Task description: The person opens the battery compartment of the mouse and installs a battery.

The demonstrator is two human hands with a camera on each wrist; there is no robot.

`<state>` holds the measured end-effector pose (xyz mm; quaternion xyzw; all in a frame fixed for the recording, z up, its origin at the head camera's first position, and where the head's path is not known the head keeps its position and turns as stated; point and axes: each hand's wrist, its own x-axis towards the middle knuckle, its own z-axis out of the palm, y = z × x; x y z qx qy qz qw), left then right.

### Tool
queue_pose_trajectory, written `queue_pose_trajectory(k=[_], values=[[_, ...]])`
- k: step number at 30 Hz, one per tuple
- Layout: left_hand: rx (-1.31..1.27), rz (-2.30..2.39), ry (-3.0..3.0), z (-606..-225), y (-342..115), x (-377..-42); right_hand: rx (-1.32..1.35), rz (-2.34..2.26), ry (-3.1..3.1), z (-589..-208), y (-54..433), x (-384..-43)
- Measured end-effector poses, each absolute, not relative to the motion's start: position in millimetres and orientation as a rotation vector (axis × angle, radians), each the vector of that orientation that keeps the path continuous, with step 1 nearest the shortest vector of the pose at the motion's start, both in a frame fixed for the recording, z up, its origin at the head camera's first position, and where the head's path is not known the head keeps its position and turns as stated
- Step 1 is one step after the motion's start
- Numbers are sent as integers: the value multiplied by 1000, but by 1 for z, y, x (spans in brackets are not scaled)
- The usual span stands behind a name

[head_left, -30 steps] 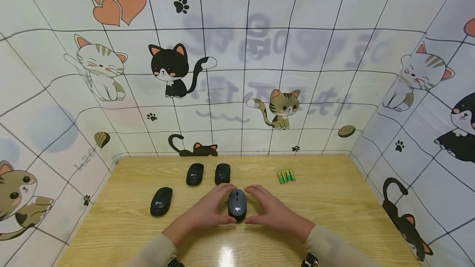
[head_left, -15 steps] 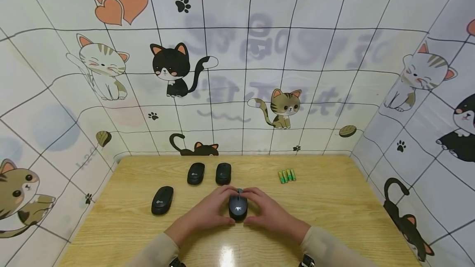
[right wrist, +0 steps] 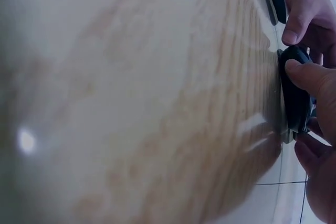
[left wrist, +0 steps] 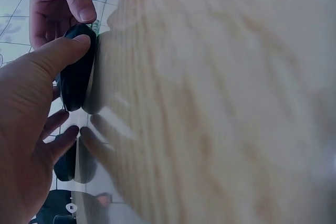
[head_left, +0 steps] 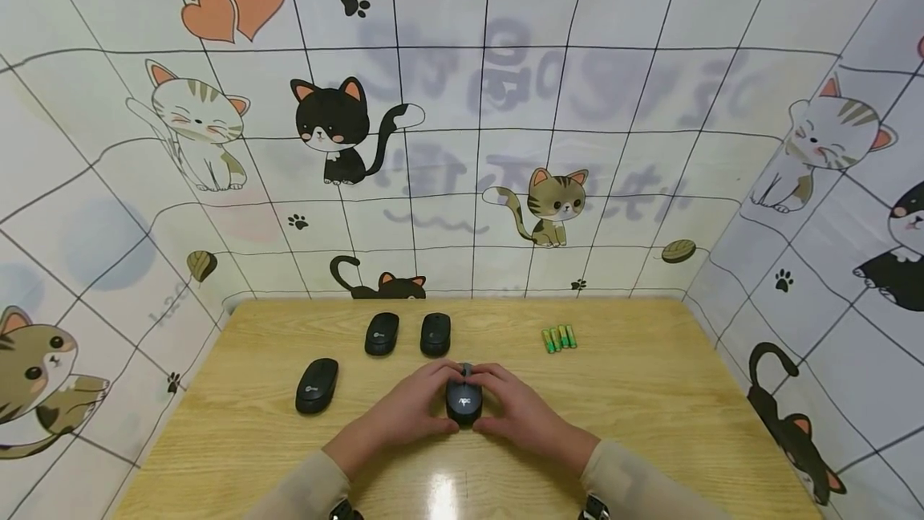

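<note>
A dark grey computer mouse (head_left: 464,403) with a pale logo lies on the wooden table between both hands. From its left side my left hand (head_left: 413,406) holds it, thumb at the near end and fingertips over the front. My right hand (head_left: 516,408) mirrors this grip on the right, its fingers nearly meeting the left ones. In the left wrist view the left thumb (left wrist: 73,47) lies against the dark mouse (left wrist: 79,74). The right wrist view has the right thumb (right wrist: 304,72) touching the same mouse (right wrist: 296,95). The fingers hide parts of its front and sides.
Three black mice lie beyond and to the left: one at left (head_left: 317,386), one at the back (head_left: 382,334), and one beside it (head_left: 435,334). Several green batteries (head_left: 559,338) lie at back right. Cat-patterned sheeting (head_left: 447,183) walls the table (head_left: 635,392) on three sides.
Both hands have moved inward from the sides of the grey mouse until fingers and thumbs touch it. The fingertips now cover its front end. The other mice and batteries stay put.
</note>
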<state>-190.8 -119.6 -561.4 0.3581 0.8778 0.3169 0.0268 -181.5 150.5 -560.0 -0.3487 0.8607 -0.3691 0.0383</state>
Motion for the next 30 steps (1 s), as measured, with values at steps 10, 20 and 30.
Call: queue_pose_trajectory(k=[10, 20, 30], values=[[1043, 1084, 2678, -560, -125, -192, -1175, -1239, 2650, -557, 152, -181], [937, 1301, 2596, -553, -121, -190, -1159, -1236, 2707, -554, 150, -180], [926, 1295, 2622, -549, -116, -190, -1189, -1234, 2863, -551, 146, -178]])
